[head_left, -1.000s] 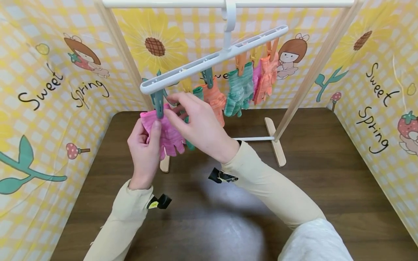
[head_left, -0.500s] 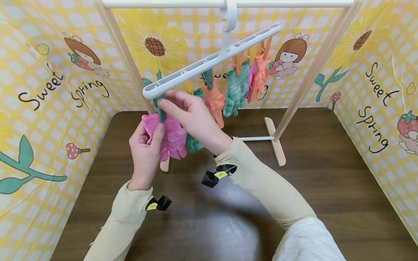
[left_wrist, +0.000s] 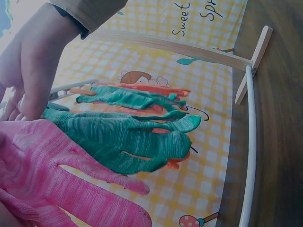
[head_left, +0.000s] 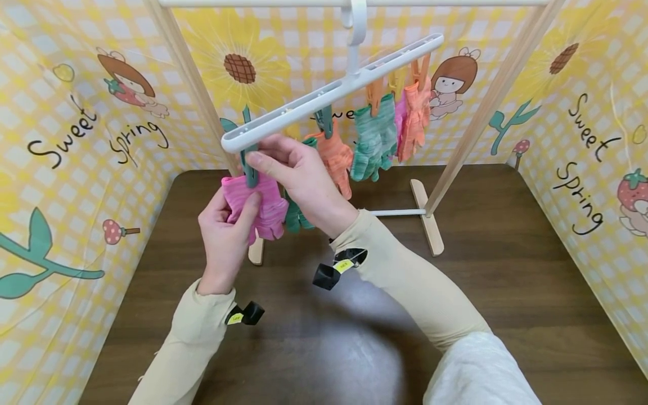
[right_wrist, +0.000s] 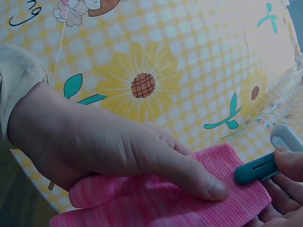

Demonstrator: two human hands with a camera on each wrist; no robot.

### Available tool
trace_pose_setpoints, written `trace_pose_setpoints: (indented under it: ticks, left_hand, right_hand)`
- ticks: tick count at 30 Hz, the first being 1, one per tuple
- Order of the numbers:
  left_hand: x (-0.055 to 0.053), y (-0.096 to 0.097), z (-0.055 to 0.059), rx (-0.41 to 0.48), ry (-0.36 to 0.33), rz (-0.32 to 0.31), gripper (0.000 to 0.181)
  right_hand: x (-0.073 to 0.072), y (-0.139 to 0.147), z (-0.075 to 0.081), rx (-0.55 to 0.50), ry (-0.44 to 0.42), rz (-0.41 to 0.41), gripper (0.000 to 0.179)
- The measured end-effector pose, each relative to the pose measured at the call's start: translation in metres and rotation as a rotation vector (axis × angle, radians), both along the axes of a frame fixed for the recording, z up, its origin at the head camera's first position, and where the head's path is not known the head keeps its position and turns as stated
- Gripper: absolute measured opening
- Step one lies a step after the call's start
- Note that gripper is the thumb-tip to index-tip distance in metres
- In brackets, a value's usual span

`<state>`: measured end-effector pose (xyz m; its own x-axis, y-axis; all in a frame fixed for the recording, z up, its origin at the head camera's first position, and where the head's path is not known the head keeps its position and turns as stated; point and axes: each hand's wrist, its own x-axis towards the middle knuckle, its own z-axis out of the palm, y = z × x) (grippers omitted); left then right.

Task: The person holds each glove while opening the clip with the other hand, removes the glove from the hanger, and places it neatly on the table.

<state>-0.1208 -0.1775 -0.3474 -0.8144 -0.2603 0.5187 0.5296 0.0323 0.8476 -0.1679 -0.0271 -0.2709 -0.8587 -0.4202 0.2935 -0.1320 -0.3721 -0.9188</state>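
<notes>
A pink knit glove [head_left: 270, 205] hangs cuff-up at the near left end of a white hanger [head_left: 298, 109]. A dark green clothespin [head_left: 251, 175] sits over its cuff. My left hand [head_left: 223, 236] pinches the glove below the clothespin, thumb in front and fingers behind. My right hand [head_left: 314, 183] pinches the clothespin's upper end just under the hanger; in the right wrist view its thumb presses on the green clothespin [right_wrist: 258, 169]. Some right-hand fingers are hidden behind. Close behind the pink glove hangs a green glove [left_wrist: 125, 137].
More gloves hang along the hanger: an orange glove [head_left: 336, 160], a green glove [head_left: 374, 135] and an orange glove [head_left: 415, 124]. A wooden stand [head_left: 498, 95] with a white top bar bears the hanger. Patterned cloth walls [head_left: 582, 169] surround the brown table [head_left: 283, 349].
My right hand has moved from beside the glove's cuff up to the clothespin's top. My left thumb has shifted slightly off the clothespin onto the glove. The hanger has swayed a little.
</notes>
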Motion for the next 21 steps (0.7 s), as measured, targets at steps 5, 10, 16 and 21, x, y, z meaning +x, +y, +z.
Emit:
trace_pose_setpoints:
  ticks: [5, 10, 16, 21]
  left_hand:
    - [0.001, -0.002, -0.002, -0.053, 0.002, 0.014, 0.011]
    - [0.003, -0.007, -0.008, -0.057, -0.040, 0.017, 0.013]
    - [0.007, -0.012, -0.017, -0.075, -0.097, 0.021, 0.008]
    - [0.009, -0.014, -0.025, -0.083, -0.138, 0.021, 0.009]
  right_hand:
    - [0.000, 0.000, 0.002, -0.002, 0.002, -0.027, 0.032]
    - [0.001, 0.000, 0.004, 0.033, 0.007, -0.058, 0.030]
    - [0.006, -0.001, 0.001, 0.099, 0.050, -0.103, 0.030]
    - [0.009, 0.001, -0.003, 0.143, 0.125, -0.153, 0.033]
